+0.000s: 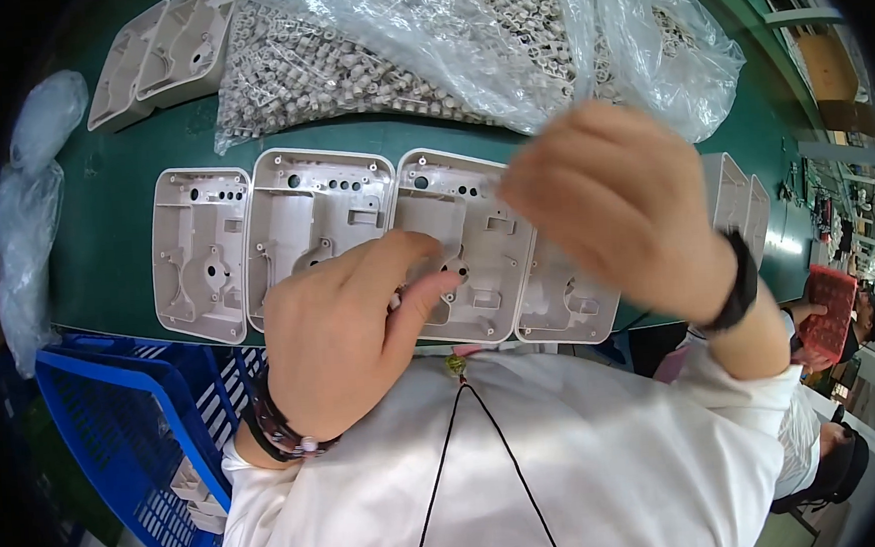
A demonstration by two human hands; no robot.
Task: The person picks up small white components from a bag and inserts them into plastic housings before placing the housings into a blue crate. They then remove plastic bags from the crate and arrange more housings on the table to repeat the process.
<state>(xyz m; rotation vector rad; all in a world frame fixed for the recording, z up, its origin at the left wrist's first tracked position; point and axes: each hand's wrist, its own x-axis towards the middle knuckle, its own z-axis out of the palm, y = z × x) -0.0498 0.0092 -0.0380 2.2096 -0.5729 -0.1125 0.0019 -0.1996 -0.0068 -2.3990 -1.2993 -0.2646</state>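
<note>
A row of light grey plastic housings, open side up, lies along the near table edge. My left hand (345,324) is over the second housing (278,208) and reaches into the third housing (497,255). Its fingers are curled, thumb and forefinger near the round hole there; a small pale bit shows between them, too little to name. My right hand (619,212) is raised over the third housing's right side and the fourth housing (569,300), its fingers smeared by motion. Whether it holds anything cannot be seen. The leftmost housing (201,253) stands untouched by either hand.
Behind the row lies a large clear bag (374,62) full of small light grey plastic parts. More housings (178,49) stand at the far left, others (738,195) at the right. A blue crate (117,434) is at lower left. Another person holds a red tray (828,310) at right.
</note>
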